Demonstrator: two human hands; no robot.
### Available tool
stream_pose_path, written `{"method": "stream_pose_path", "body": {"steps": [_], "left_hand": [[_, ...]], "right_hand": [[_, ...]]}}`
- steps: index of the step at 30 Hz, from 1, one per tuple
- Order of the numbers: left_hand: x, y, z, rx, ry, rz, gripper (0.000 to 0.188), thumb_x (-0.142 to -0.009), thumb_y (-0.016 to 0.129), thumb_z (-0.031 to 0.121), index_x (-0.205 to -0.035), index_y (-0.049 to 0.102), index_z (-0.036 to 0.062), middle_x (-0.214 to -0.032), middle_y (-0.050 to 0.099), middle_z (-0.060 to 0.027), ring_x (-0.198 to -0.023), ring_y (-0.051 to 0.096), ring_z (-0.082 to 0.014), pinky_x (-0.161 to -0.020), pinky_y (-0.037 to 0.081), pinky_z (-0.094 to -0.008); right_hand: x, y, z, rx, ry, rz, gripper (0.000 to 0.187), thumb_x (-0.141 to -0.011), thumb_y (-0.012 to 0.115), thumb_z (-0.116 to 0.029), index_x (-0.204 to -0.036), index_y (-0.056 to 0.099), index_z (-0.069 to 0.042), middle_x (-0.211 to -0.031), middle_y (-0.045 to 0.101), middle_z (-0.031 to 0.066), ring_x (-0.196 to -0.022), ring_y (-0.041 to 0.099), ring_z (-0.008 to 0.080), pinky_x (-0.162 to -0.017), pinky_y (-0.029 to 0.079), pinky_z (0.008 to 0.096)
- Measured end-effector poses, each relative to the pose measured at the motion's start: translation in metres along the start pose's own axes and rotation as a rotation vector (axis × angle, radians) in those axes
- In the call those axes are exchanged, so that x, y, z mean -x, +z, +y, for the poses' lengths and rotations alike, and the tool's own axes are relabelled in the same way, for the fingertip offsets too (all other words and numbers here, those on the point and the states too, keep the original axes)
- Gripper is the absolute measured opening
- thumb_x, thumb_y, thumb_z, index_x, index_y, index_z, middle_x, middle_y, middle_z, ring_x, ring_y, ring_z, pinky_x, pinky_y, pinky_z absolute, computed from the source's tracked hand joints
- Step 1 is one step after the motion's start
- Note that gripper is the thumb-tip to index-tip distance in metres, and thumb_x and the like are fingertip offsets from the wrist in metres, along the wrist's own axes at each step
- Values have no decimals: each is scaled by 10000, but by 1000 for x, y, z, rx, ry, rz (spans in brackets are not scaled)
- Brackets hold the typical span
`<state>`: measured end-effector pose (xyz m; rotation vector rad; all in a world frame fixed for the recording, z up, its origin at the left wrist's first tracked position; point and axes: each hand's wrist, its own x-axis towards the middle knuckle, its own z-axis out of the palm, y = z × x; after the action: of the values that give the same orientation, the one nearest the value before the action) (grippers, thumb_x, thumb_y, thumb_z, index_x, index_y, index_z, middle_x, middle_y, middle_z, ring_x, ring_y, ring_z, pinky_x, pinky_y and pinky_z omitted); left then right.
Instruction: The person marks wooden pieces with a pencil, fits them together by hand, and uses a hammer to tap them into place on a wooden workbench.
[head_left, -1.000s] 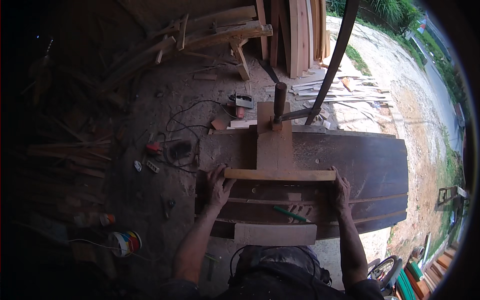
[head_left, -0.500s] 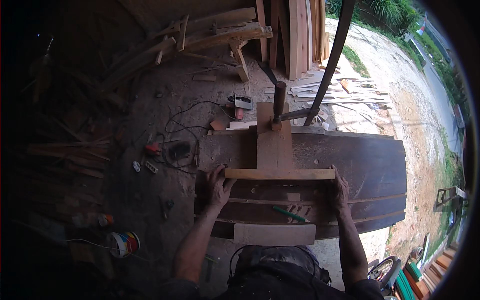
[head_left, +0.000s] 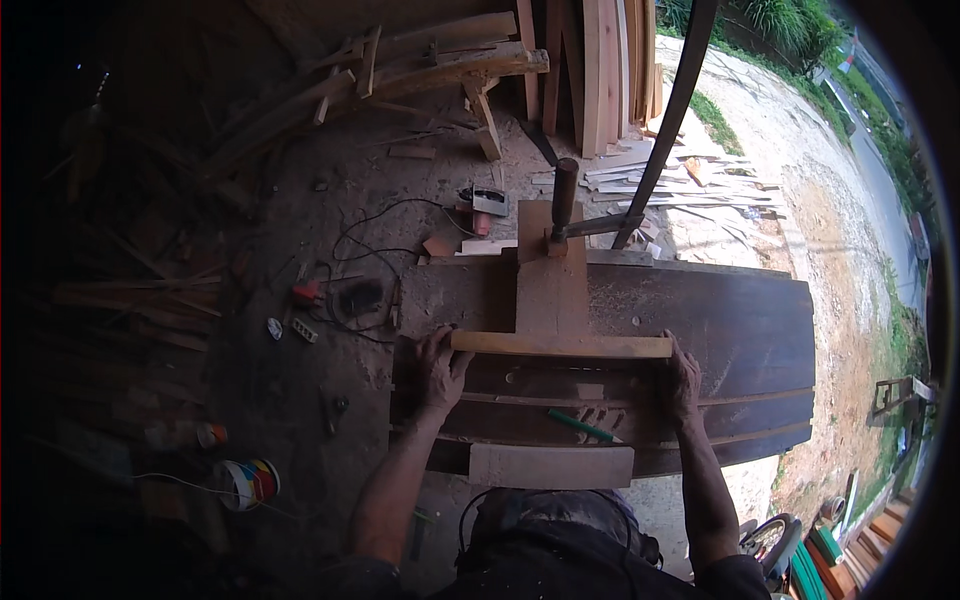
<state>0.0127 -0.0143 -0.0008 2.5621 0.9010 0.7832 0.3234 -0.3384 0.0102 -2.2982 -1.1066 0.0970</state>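
A long, narrow wooden strip point(head_left: 560, 346) lies crosswise over the dark workbench point(head_left: 715, 320). My left hand point(head_left: 441, 372) is closed on its left end, and my right hand point(head_left: 680, 376) grips the right end. Behind the strip a flat board point(head_left: 550, 300) runs away from me, held down by a bar clamp with a wooden handle point(head_left: 565, 195). A green pencil-like stick point(head_left: 582, 426) lies on the bench between my forearms. At the bench's near edge sits a pale wooden block point(head_left: 551, 466).
Left of the bench, a power strip point(head_left: 303, 332), cords and a paint bucket point(head_left: 247, 485) are on the floor. A circular saw point(head_left: 486, 205) lies beyond the bench. Tall planks point(head_left: 602, 75) lean at the back, and a wooden trestle point(head_left: 440, 75) stands far left.
Both hands keep their hold on the wooden strip in nearly the same place. The whole view has shifted very slightly.
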Motion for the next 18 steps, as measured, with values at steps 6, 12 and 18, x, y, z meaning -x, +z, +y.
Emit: {"method": "stream_pose_path", "body": {"steps": [6,12,18], "left_hand": [[-3,-2,-3,-13,39,-2,376,-879,743,271,-1203,654,101,-1248,580,-104,-1134,524,-355,-973,433,-459],[-3,-2,-2,15,23,5,368,-873,749,275,-1188,667,102,-1246,581,-108,-1135,519,-353,-960,441,-458],[0,-1,-6,-4,57,-12,368,-886,740,274,-1199,659,100,-1259,578,-105,-1146,508,-359,-976,428,-465]], "right_hand": [[2,8,8,42,-15,21,638,-897,636,-130,-1493,414,-80,-1313,643,146,-1102,651,328,-933,459,442],[3,10,10,89,-49,51,664,-904,654,-157,-1508,390,-79,-1304,650,139,-1115,646,313,-936,460,421],[3,12,10,67,-2,41,659,-911,642,-149,-1516,388,-94,-1301,653,128,-1133,636,309,-973,443,428]]}}
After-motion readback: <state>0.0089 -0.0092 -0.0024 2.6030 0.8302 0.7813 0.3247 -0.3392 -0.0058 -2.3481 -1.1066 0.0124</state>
